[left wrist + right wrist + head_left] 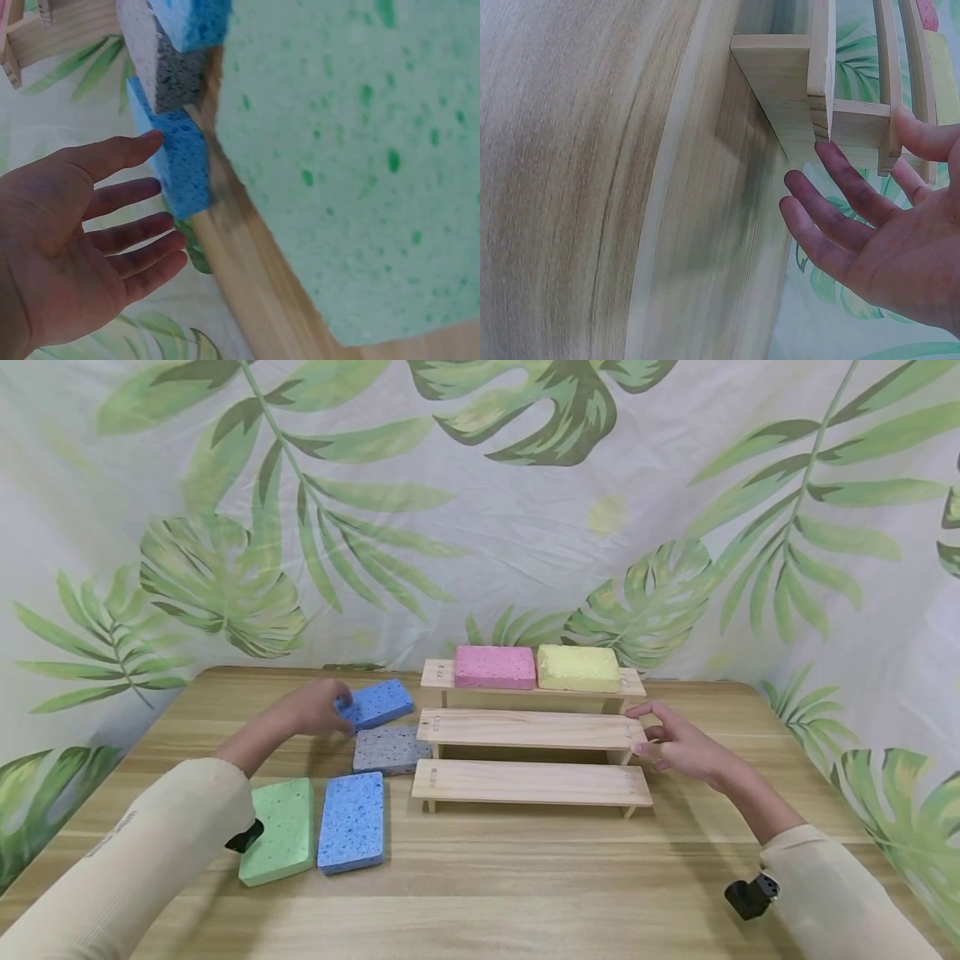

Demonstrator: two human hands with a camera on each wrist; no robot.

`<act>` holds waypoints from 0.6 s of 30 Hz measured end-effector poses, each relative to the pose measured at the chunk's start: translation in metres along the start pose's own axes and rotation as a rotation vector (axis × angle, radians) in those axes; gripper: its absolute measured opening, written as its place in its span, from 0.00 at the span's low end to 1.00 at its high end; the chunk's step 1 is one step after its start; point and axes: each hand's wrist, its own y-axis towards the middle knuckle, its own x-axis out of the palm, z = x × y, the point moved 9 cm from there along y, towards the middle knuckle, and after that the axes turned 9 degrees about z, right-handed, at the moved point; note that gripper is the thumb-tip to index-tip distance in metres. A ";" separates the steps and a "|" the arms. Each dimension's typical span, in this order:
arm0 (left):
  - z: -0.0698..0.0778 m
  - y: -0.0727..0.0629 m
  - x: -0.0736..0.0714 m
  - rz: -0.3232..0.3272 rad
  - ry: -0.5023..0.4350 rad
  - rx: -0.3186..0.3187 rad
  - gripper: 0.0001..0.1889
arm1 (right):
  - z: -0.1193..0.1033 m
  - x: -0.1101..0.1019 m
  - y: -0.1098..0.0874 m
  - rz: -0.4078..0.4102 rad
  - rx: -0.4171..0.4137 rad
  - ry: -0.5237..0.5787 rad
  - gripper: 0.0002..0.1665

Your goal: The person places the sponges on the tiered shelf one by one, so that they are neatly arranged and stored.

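My left hand point(318, 706) reaches to the left end of the far blue sponge point(378, 703), fingers spread and loosely bent. In the left wrist view the thumb and fingers point(135, 236) are at the edge of that blue sponge point(184, 161); whether they touch it I cannot tell. At the right end of a three-tier wooden stand point(525, 783), my right hand point(682, 745) has its fingers apart. In the right wrist view its thumb lies against a tier of the stand point(821, 67), and a fingertip is at another tier's end. A pink sponge point(495, 668) and a yellow sponge point(577, 668) sit on the top tier.
A grey sponge point(388, 750) lies just left of the stand. Nearer the front are a second blue sponge point(352, 821) and a green sponge point(281, 835), the green one partly behind the left sleeve. Behind the wooden table point(480, 885) hangs a leaf-patterned cloth point(525, 543).
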 end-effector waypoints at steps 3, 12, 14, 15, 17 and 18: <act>-0.008 0.001 0.002 0.017 0.001 -0.028 0.30 | 0.000 0.000 0.000 0.004 0.003 -0.002 0.31; -0.014 0.002 0.004 0.052 0.030 0.001 0.33 | 0.000 -0.001 -0.001 0.002 -0.001 -0.008 0.30; -0.015 0.002 0.004 0.055 0.022 -0.006 0.33 | 0.000 -0.001 -0.001 0.003 0.001 -0.006 0.30; -0.015 0.002 0.003 0.057 0.016 -0.009 0.33 | 0.000 -0.001 0.000 0.005 0.006 -0.003 0.30; -0.016 0.002 0.000 0.074 0.003 -0.007 0.33 | 0.001 -0.001 0.000 0.004 0.006 -0.002 0.30; -0.015 0.002 -0.002 0.085 -0.005 -0.005 0.32 | 0.001 -0.001 0.000 0.002 0.003 -0.003 0.31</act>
